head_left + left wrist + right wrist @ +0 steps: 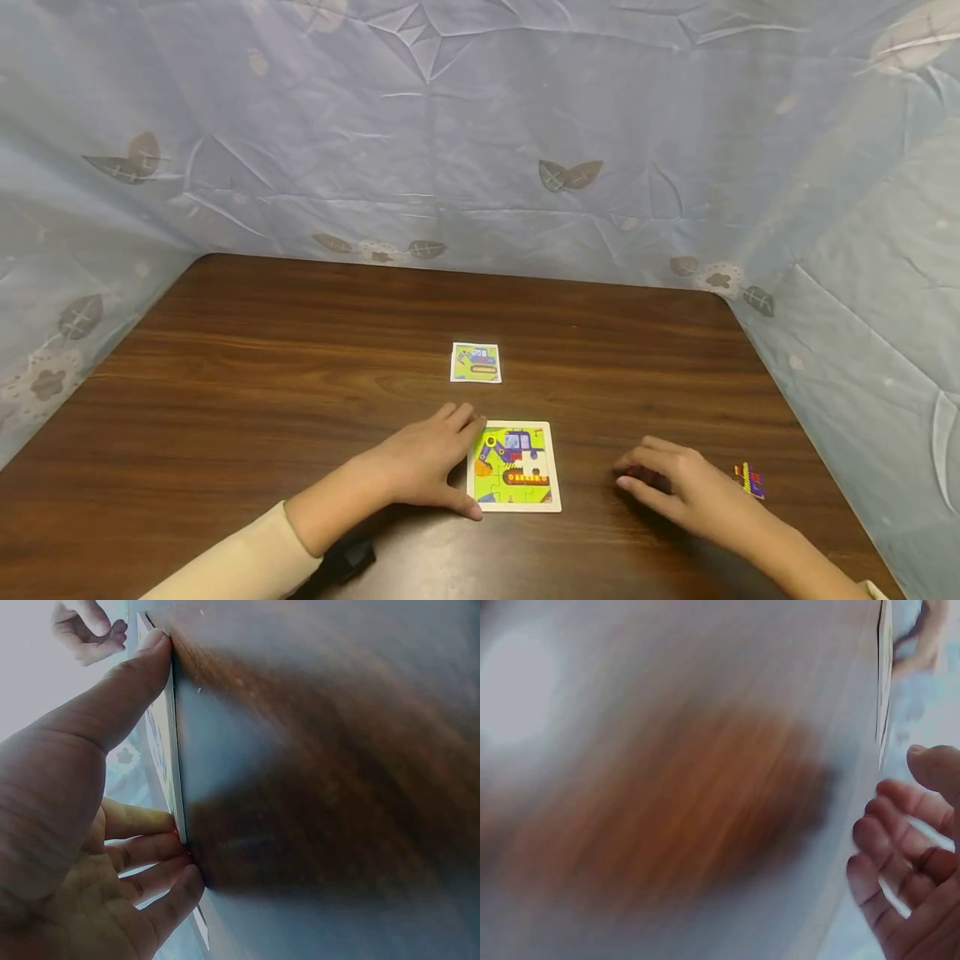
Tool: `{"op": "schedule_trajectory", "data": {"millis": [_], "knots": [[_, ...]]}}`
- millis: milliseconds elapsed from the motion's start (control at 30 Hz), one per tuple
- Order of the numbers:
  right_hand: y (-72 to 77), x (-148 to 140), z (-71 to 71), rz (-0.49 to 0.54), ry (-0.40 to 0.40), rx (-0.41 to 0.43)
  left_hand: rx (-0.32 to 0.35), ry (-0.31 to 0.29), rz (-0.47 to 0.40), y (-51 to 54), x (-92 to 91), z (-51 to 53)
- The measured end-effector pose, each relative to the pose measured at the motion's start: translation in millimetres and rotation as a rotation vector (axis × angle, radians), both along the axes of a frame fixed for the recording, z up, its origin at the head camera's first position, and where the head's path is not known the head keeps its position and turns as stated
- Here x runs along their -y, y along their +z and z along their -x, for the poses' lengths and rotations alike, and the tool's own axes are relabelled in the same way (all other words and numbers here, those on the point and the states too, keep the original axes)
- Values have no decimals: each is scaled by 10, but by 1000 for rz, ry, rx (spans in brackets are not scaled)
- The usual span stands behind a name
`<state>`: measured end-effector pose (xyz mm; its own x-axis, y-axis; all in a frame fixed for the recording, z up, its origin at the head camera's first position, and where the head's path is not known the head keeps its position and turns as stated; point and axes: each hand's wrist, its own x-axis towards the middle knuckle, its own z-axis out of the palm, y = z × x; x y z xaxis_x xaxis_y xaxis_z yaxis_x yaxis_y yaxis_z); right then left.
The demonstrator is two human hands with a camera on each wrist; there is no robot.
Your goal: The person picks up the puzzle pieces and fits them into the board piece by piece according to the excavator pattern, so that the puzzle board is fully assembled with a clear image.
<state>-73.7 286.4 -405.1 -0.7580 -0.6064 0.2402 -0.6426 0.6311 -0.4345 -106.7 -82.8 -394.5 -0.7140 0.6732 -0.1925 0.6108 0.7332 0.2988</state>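
Note:
A square jigsaw puzzle (516, 496) with a white border and an excavator picture lies on the table, a pale gap showing right of its middle. My left hand (427, 458) rests along its left side, thumb at the near corner and fingertips at the far one. In the left wrist view, the thumb (142, 671) touches the puzzle's edge, and the fairly straight fingers reach the tabletop beside it. My right hand (675, 487) hovers to the right of the puzzle, fingers loosely curled. In the right wrist view, no piece shows between its thumb and fingers (874, 832).
Several loose puzzle pieces (750, 481) lie close together beyond my right hand, near the table's right side. A small picture card (476, 363) of the same excavator lies behind the puzzle. A black object (351, 560) sits beneath my left forearm. Patterned cloth (495, 133) surrounds the wooden table (300, 333).

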Motion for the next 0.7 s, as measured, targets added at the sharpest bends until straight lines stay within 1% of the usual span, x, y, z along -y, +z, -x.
{"op": "schedule_trajectory", "data": {"millis": [67, 167, 267, 333, 400, 467, 533, 600, 700], "knots": [[-15, -161, -25, -16, -97, -22, -1, 0, 5, 3, -2, -2], [-22, -395, -76, -82, -286, 5, -3, -1, 4, 5, 0, -6], [-17, -613, -130, -186, -462, 85, -3, 0, -1, 0, -1, -7], [-12, -757, -163, -259, -553, 142, -5, -3, 1, -3, -4, -7], [-7, -885, -197, -325, -626, 201, -3, -5, 2, -4, -7, -8], [-6, -986, -225, -367, -676, 244, -3, -6, 0, -11, -9, -6], [-10, -1055, -234, -387, -703, 259, -4, -5, -2, -10, -7, -7], [-17, -1089, -235, -385, -712, 270, -7, -4, -4, -9, -4, -5], [-28, -1109, -215, -375, -707, 253, -11, -6, -6, -4, -1, -2]]}}
